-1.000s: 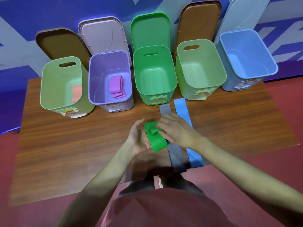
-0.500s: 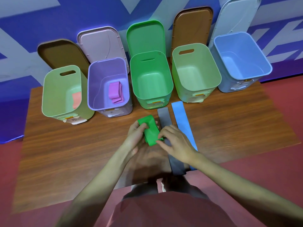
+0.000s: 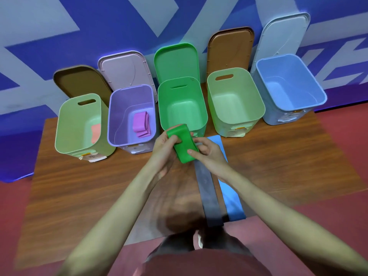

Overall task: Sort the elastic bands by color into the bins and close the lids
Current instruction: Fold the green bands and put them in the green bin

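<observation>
Your left hand (image 3: 163, 145) and right hand (image 3: 207, 151) both gripping the folded green band (image 3: 182, 145), left fingers at nine o'clock, right thumb at five, just before the green bin (image 3: 202, 108)

This looks like a staged sorting station in a gym or activity room, not a home. A wood-grain table (image 3: 83, 188) stands on a red floor (image 3: 342, 232), pushed against a far wall (image 3: 111, 22) painted with large blue and pale grey geometric shapes. Five open plastic storage bins line the table's far edge, from a pale green bin (image 3: 65, 134) at the left to a blue bin (image 3: 318, 96) at the right, each with its lid propped against the wall behind it, such as the brown lid (image 3: 231, 50).
</observation>
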